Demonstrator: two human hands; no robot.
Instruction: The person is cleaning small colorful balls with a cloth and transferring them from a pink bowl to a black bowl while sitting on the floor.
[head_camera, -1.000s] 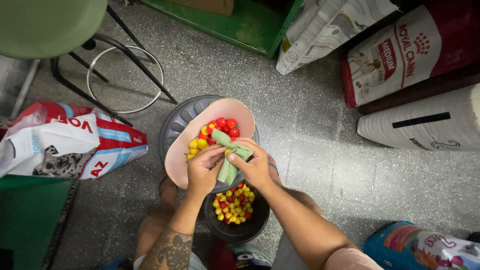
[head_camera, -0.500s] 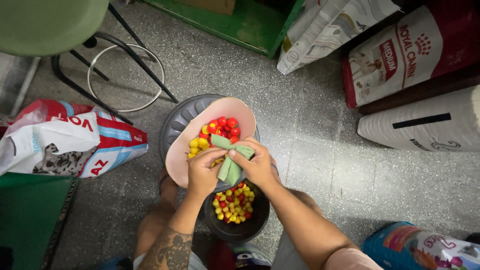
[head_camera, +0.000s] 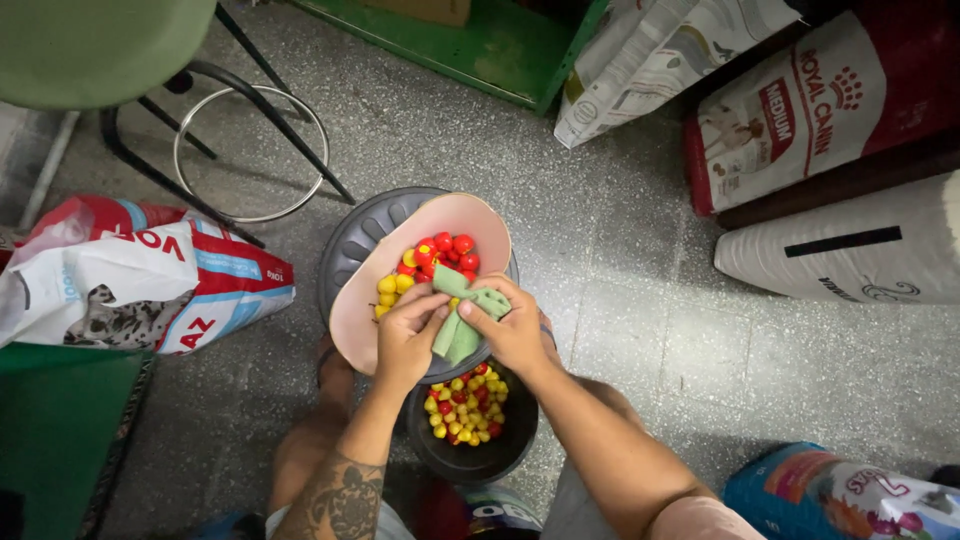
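A pale green cloth (head_camera: 462, 318), crumpled and folded into a soft wad, is held between both hands above a pink bowl (head_camera: 470, 215). The cloth is pinched from the left by the left hand (head_camera: 408, 335) and from the right by the right hand (head_camera: 515, 330); the fingers (head_camera: 432, 308) of both hands are closed narrowly on it, so that its upper end sticks out above them and its lower fold hangs between the two palms. Whether something small is wrapped inside the cloth cannot be told.

Red and yellow round fruits (head_camera: 436, 258) are seen in the pink bowl, just beyond the cloth. The bowl is tilted and rests on a dark grey ribbed lid (head_camera: 352, 245). Directly below the hands, a black bucket (head_camera: 480, 455) stands on the speckled grey floor (head_camera: 640, 330), filled with more small red and yellow fruits.

A stool with a green seat (head_camera: 100, 45) stands to the upper left, and printed feed bags (head_camera: 150, 275) lie at the left and right.
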